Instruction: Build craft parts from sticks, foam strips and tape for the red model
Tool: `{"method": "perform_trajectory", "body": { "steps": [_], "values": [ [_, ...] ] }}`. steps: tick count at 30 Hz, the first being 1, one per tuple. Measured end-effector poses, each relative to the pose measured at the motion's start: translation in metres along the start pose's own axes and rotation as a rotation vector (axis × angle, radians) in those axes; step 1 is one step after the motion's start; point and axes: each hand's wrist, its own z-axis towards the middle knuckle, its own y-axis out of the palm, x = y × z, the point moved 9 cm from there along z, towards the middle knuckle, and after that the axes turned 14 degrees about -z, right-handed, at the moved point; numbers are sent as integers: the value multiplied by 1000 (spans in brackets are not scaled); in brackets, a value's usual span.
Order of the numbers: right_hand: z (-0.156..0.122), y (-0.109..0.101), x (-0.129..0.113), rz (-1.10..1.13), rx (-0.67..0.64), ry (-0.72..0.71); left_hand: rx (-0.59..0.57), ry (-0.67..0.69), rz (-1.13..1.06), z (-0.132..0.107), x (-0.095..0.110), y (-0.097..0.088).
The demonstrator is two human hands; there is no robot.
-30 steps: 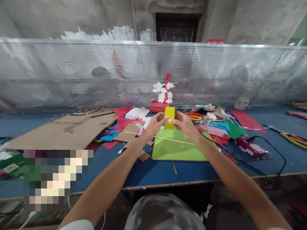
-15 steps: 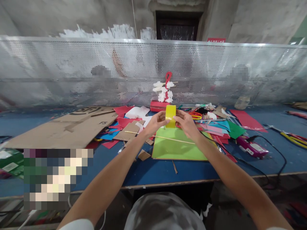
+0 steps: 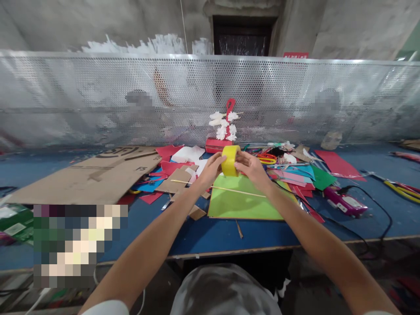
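Observation:
Both my hands hold a yellow roll of tape [image 3: 230, 160] up above the blue table [image 3: 203, 234]. My left hand [image 3: 212, 169] grips its left side with the fingers curled round it. My right hand [image 3: 251, 168] pinches its right side from above. Below the hands lies a light green sheet of paper [image 3: 241, 202] with a thin wooden stick [image 3: 216, 188] across its far edge.
A large flattened cardboard [image 3: 88, 175] lies at the left. Coloured paper scraps [image 3: 295, 177], scissors [image 3: 266, 159] and a purple glue gun [image 3: 343, 202] with its black cable sit at the right. A red and white paper model [image 3: 225, 129] stands before the perforated metal screen [image 3: 98, 96].
The tape roll has turned in my hands, from face-on flat to showing its round rim. My hands stayed at about the same place above the green sheet.

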Motion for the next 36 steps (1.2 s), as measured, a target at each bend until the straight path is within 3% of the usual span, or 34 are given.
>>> {"method": "perform_trajectory", "body": {
  "steps": [9, 20, 22, 25, 27, 31, 36],
  "values": [
    [-2, -4, -12, -105, 16, -105, -158, 13, 208, -3, 11, 17],
    [-3, -19, -19, -183, 98, -156, -223, -92, 210, 3, 18, 8],
    [-2, -25, -19, -217, 126, -164, -176, -35, 338, 5, 23, 3],
    [-1, -27, -22, -258, 97, -200, -22, 199, 612, 0, 47, -1],
    [-2, -24, -26, -314, 40, -244, 19, 346, 720, -9, 64, 6],
    [-7, -20, -39, -474, -30, -359, -256, 378, 914, -21, 67, 43],
    [-13, -10, -47, -552, -135, -399, -441, 157, 1057, -22, 44, 52]
  ]
}}
